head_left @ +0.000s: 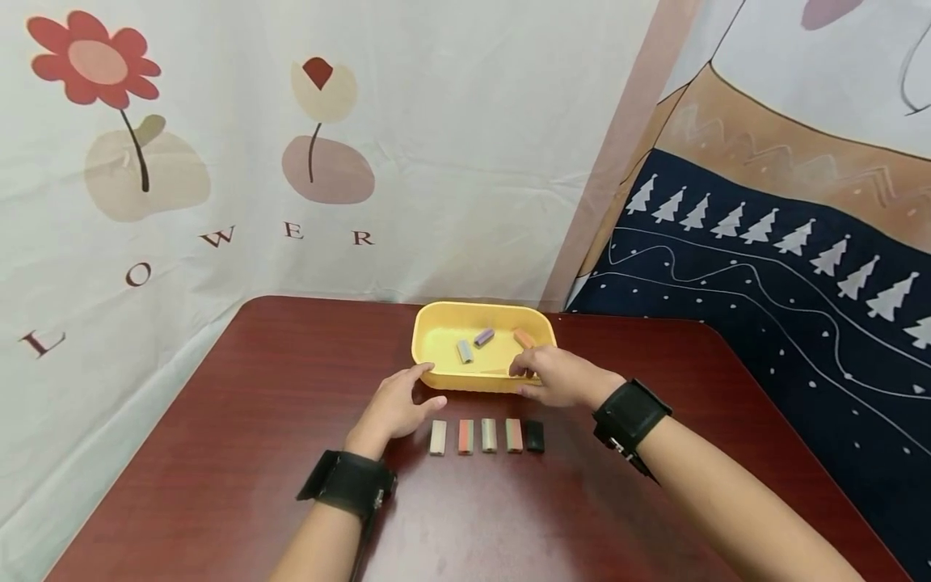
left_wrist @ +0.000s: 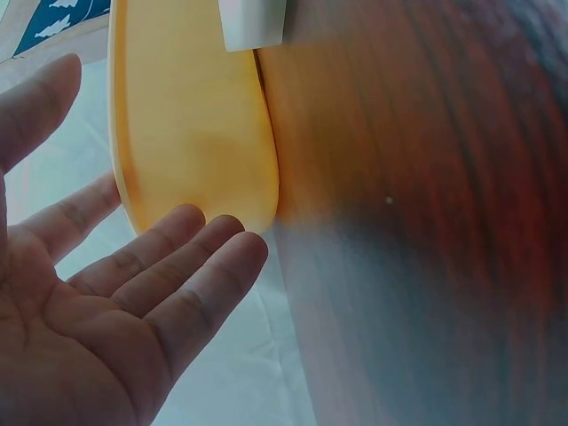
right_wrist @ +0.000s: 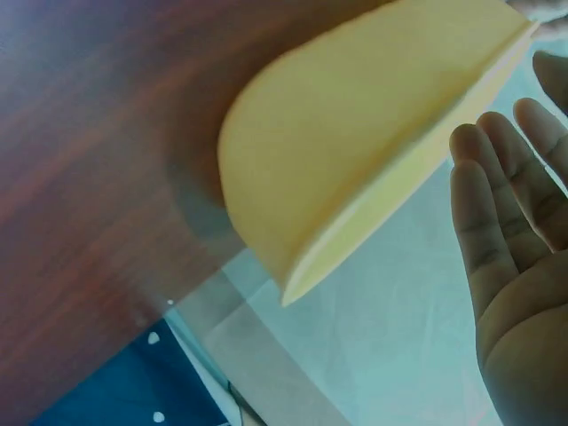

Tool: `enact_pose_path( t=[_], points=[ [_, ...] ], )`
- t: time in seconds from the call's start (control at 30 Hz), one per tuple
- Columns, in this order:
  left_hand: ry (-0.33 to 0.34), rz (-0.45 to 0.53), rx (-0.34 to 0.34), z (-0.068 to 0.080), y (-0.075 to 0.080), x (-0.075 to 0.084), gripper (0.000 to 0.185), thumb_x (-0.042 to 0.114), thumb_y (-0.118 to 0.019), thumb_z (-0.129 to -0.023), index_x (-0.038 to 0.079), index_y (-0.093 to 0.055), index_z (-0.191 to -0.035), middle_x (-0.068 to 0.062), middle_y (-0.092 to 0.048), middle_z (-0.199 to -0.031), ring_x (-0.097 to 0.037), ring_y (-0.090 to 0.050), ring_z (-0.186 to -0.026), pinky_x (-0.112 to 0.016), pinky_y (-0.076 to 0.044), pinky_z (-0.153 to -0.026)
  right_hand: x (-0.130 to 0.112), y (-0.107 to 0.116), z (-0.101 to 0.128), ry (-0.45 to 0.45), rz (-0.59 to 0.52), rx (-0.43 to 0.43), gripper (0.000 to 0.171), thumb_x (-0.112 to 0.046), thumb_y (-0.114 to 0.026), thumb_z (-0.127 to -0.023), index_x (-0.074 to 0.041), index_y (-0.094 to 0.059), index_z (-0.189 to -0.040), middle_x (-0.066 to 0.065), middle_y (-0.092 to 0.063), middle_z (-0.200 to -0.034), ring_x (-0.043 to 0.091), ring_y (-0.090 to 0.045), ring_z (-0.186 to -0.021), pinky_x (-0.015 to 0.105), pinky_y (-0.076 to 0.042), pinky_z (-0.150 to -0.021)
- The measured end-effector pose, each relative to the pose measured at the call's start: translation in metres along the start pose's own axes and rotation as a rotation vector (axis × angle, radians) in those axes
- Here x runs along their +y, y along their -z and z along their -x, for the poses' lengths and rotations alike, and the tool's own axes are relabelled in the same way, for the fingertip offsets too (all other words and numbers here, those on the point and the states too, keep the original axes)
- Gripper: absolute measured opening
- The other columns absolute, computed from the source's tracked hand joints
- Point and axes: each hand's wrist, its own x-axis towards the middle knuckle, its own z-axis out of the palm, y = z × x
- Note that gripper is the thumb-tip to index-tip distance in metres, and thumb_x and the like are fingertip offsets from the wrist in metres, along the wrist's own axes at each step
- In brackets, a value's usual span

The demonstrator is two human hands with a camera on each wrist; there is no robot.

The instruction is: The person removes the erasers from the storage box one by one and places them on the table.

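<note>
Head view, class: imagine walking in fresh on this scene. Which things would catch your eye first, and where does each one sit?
First comes the bright yellow oblong plastic tray at the far middle of the dark red wooden table, with three small blocks lying inside. Next, the left hand and right hand at the tray's near rim, fingers relaxed. Then the neat row of five small rectangular blocks on the table between the wrists.

Dark red table before flower-printed cloth.

Bare forearms, no sleeves, black wrist strap with metal buckle, matching black band opposite
</note>
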Motion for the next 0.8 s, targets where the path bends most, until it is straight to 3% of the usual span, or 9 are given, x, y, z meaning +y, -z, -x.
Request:
enact_pose_path(
  t=[0.23,0.47,0.8],
  points=[
    [0.005,0.006,-0.004,0.0,0.002,0.001,0.062,0.033,-0.069,-0.091,0.014,-0.045,-0.145,-0.019,-0.044,-0.144,-0.039,-0.036,-0.135,-0.055,-0.034,-0.106,0.002,0.01,-0.026,-0.066,0.061,-0.059,0.03,-0.015,-0.069,-0.091,-0.001,-0.065,-0.118,0.012,-0.063,-0.114,0.025,-0.061,-0.101,0.037,-0.051,-0.087],
    [-0.002,0.018,0.004,0.001,0.001,0.001,0.061,0.031,-0.07,-0.091,0.013,-0.047,-0.144,-0.019,-0.046,-0.143,-0.039,-0.038,-0.134,-0.055,-0.035,-0.105,0.008,0.016,-0.057,-0.06,0.153,-0.121,0.033,-0.011,-0.074,-0.087,-0.004,-0.067,-0.118,0.012,-0.063,-0.123,0.027,-0.057,-0.116,0.04,-0.047,-0.096],
    [0.005,0.013,0.027,0.004,-0.002,0.0,0.06,0.031,-0.072,-0.089,0.013,-0.049,-0.142,-0.018,-0.048,-0.141,-0.04,-0.039,-0.132,-0.055,-0.035,-0.104,0.02,0.006,-0.093,-0.004,0.303,-0.224,0.032,-0.014,-0.079,-0.083,-0.006,-0.068,-0.112,0.007,-0.067,-0.109,0.024,-0.062,-0.104,0.036,-0.05,-0.09]
  ],
)
